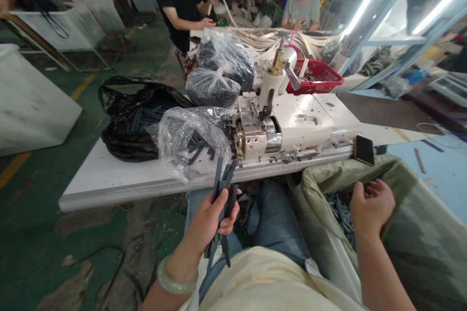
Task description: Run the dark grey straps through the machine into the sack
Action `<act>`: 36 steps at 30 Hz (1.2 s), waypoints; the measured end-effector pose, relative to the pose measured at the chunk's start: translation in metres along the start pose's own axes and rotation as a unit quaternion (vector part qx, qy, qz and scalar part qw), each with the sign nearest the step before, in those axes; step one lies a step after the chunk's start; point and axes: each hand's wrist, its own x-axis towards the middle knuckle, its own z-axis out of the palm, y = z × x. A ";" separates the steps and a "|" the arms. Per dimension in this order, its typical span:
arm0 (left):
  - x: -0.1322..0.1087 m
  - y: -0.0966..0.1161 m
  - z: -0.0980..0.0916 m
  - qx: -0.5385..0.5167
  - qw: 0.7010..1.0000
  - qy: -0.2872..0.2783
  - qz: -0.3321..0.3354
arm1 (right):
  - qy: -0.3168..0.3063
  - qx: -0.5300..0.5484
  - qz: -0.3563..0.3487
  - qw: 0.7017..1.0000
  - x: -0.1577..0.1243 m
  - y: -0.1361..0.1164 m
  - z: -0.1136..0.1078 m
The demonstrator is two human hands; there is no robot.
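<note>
My left hand is closed round a bundle of dark grey strips, which stick out above and below the fingers in front of the table edge. My right hand hovers over a bin lined with greenish cloth, its fingers curled; whatever they may hold is hidden. More dark strips lie inside that bin. Beyond the left hand, a clear plastic bag with several loose strips rests on the white table, beside a white machine with a metal head.
A black bag of strips and filled clear bags stand on the table. A phone lies at the bin's rim. Behind the machine is a red basket. Two people work at the back, one holding a pale strip.
</note>
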 end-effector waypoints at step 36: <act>-0.001 -0.006 0.014 0.032 0.996 0.074 0.029 | -0.534 0.603 0.186 0.563 -0.101 -0.172 0.044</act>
